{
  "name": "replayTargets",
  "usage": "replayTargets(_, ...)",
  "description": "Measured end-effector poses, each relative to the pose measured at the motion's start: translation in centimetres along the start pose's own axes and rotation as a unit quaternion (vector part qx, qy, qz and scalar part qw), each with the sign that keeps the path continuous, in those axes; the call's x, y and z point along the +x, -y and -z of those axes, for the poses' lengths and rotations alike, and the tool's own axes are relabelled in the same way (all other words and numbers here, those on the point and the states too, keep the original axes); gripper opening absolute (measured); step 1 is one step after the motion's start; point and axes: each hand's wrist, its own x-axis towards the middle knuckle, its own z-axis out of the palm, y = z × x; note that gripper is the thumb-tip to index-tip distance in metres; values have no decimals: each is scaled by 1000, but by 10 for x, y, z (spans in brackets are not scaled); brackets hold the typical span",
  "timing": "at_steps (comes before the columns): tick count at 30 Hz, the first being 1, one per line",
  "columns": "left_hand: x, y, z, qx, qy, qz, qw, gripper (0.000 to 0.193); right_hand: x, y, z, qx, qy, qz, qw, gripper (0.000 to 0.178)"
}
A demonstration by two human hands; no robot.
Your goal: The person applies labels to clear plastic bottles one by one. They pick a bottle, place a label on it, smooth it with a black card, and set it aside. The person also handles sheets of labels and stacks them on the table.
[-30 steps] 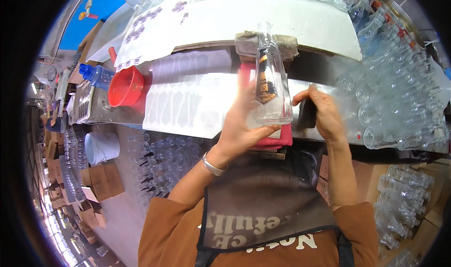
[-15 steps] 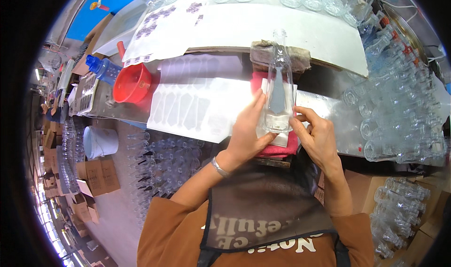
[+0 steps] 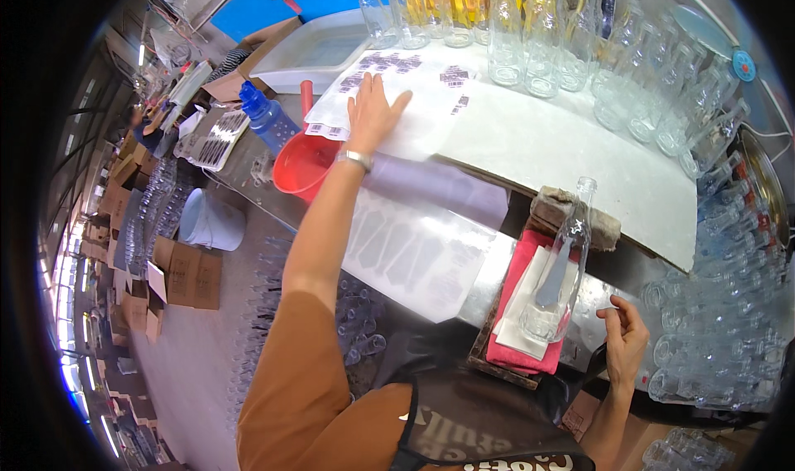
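My left hand (image 3: 377, 113) lies with fingers spread on a white sheet with purple prints (image 3: 397, 140), at the far left of the white board. A clear glass bottle (image 3: 571, 285) leans on a low stand, its neck against a cloth-wrapped rest (image 3: 609, 227). It bears a grey long-necked shape and lies over folded white cloth or paper (image 3: 520, 330) on a pink-red cloth (image 3: 499, 351). My right hand (image 3: 625, 342) hovers just right of the bottle, apart from it. Its fingers are loosely curled, with nothing visible in them.
Translucent sheets with grey bottle-shaped pieces (image 3: 414, 243) cover the metal bench at left. A red dipper (image 3: 302, 166) and blue plastic bottle (image 3: 265, 116) stand beyond. Several glass bottles (image 3: 522, 53) line the back; others crowd the right side (image 3: 704, 338). A white bucket (image 3: 211, 221) is on the floor.
My left hand has left the bottle and reached far left onto the printed sheet. The right hand has drawn away from the bottle, which now rests unheld. The view has shifted left.
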Motion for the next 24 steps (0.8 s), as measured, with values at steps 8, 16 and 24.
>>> replayTargets(8, -20, -41, 22, 91, 178, -53, 978, 64, 3, -11, 2, -28, -19, 26, 999, 28)
replayTargets(16, -26, 8, 19, 5, -33, -106, 994, 64, -3, 0, -2, -32, -16, 74, 997, 27)
replayTargets(24, -44, 0, 17, 16, 91, -126, 988, 61, -18, -10, -3, -33, -33, 78, 996, 28)
